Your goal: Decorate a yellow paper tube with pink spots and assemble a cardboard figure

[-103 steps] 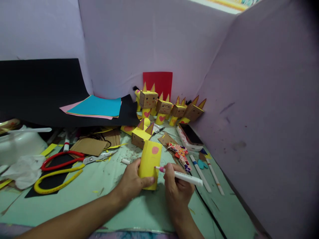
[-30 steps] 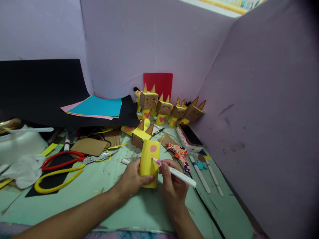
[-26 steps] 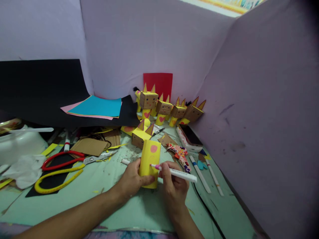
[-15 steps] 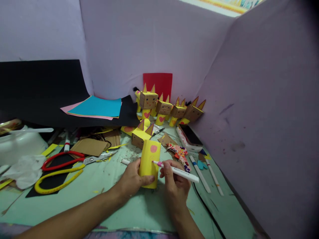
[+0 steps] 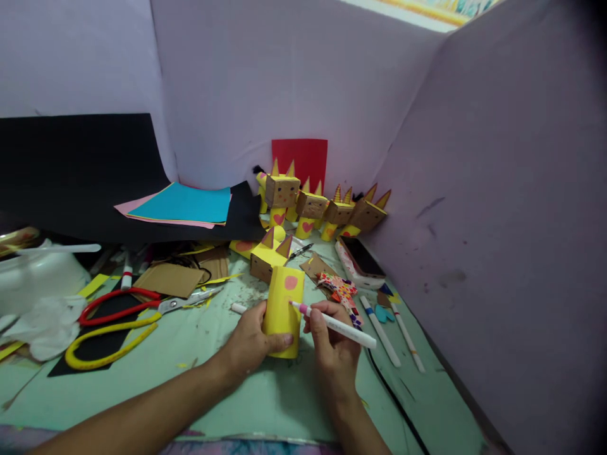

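Yellow paper tube (image 5: 283, 311) sits upright on the green mat (image 5: 265, 404) near the front middle, with a pink spot near its top edge. The left hand (image 5: 249, 344) is wrapped around the tube's lower part, thumb pressed across the front of it, so it's closed on the tube. The right hand (image 5: 334, 344) is pinching a white marker (image 5: 337, 325) with a pink tip, and that tip is right at the tube's right edge, touching it or just about. Just behind the tube there's a yellow paper figure lying down (image 5: 270, 256) with brown pointy ears, and further back against the lilac wall a row of cardboard-headed figures (image 5: 322, 208) on yellow bodies with pink hearts, standing in front of a red sheet (image 5: 300, 158). To the right of the hands: a patterned scrap (image 5: 342, 292), two more markers (image 5: 393, 335) lying on the mat, some blue heart cutouts (image 5: 383, 313), and a phone (image 5: 361, 258) near the wall. Off to the left are scissors with red and yellow handles (image 5: 118, 322), a brown cardboard piece (image 5: 168, 279), crumpled clear plastic (image 5: 45, 322), and a stack of blue and pink sheets (image 5: 183, 205) resting on black paper (image 5: 71, 170).
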